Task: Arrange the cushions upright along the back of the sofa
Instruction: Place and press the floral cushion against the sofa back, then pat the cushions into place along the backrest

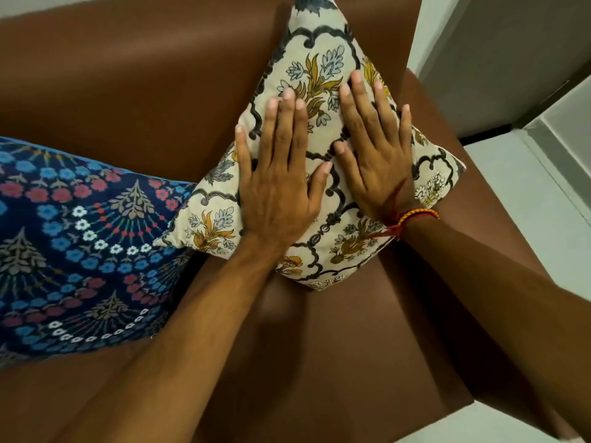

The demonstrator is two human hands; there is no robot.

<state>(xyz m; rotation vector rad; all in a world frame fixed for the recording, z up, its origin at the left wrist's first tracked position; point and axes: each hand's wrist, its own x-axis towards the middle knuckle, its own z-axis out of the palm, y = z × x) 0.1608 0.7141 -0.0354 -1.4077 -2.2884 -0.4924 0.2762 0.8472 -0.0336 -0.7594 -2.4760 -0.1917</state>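
A cream cushion (323, 59) with a yellow and grey flower print leans upright against the back of the brown sofa (134, 75), in the corner by the right armrest. My left hand (278, 174) and my right hand (374, 148) lie flat on its face, side by side, fingers spread, pressing it and gripping nothing. A dark blue cushion (73, 238) with red, blue and white flowers rests on the seat to the left, tilted against the sofa back, and its right edge touches the cream cushion.
The sofa's right armrest (454, 199) runs beside the cream cushion. Past it lie a pale tiled floor (527, 199) and a grey wall (499, 52). Bare brown seat (319, 362) shows below my forearms. A red and orange thread band circles my right wrist.
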